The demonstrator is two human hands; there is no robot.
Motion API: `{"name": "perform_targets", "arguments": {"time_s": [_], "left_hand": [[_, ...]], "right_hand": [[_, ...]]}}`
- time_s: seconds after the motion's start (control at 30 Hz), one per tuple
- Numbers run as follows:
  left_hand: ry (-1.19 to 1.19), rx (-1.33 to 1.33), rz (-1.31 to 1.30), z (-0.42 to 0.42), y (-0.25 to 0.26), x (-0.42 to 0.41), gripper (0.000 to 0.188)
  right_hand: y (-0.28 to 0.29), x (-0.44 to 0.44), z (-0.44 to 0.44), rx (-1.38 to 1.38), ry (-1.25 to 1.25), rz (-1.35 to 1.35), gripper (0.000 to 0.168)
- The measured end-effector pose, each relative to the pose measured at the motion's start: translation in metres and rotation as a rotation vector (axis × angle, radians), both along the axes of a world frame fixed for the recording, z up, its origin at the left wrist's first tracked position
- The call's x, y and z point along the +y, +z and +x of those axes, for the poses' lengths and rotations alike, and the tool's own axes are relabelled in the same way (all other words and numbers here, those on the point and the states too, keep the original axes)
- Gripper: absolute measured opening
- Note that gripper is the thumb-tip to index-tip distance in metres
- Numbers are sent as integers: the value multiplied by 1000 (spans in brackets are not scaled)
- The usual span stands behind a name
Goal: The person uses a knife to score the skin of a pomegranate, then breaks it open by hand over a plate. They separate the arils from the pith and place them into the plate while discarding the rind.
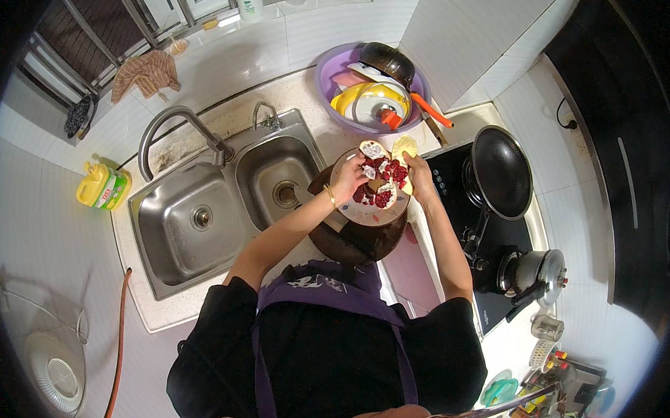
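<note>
Over a patterned plate (363, 214), my left hand (347, 182) has its fingers on a pomegranate piece with red seeds and white membrane (369, 171). My right hand (419, 176) grips another pomegranate piece (405, 149), its pale yellow rind turned up and red seeds on its left side. A cut piece (374, 149) with whitish pith lies at the plate's far side. Nearer me, a seeded chunk (385, 198) rests on the plate. The plate stands on a dark round chopping board (375, 249). A flat metal blade (334, 219) shows partly under the plate's left edge.
Left of the board is a double steel sink (187, 247) with a curved faucet (176, 112). Behind stands a purple basin (326, 91) heaped with cookware. To the right, a black cooktop (454, 175) bears a wok (502, 171) and a pressure cooker (534, 274).
</note>
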State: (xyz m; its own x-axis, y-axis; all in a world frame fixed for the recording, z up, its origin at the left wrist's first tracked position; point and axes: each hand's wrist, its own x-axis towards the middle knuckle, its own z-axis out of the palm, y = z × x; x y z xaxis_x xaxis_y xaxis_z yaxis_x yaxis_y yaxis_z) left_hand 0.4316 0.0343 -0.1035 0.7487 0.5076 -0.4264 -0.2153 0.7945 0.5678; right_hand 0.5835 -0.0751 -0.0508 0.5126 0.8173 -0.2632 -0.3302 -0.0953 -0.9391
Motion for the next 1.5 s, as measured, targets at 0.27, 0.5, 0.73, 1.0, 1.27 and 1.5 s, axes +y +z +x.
{"name": "perform_targets", "arguments": {"time_s": [0.27, 0.5, 0.73, 1.0, 1.27, 1.5], "left_hand": [[30, 120, -70, -10, 35, -15, 41], [-44, -133, -119, -10, 24, 2, 34], [-33, -86, -130, -8, 29, -1, 39], [-86, -218, -54, -15, 24, -8, 34], [22, -250, -125, 2, 25, -17, 41], [-85, -422, -171, 2, 8, -8, 43]], "right_hand": [[40, -10, -41, -1007, -54, -46, 23], [26, -10, -58, -1428, 91, 276, 16], [24, -7, -53, -1365, 176, 236, 16], [29, -5, -49, -1428, 107, 167, 16], [-2, -1, -56, -1670, 253, 148, 15], [6, 4, -60, -1646, 344, 218, 17]]}}
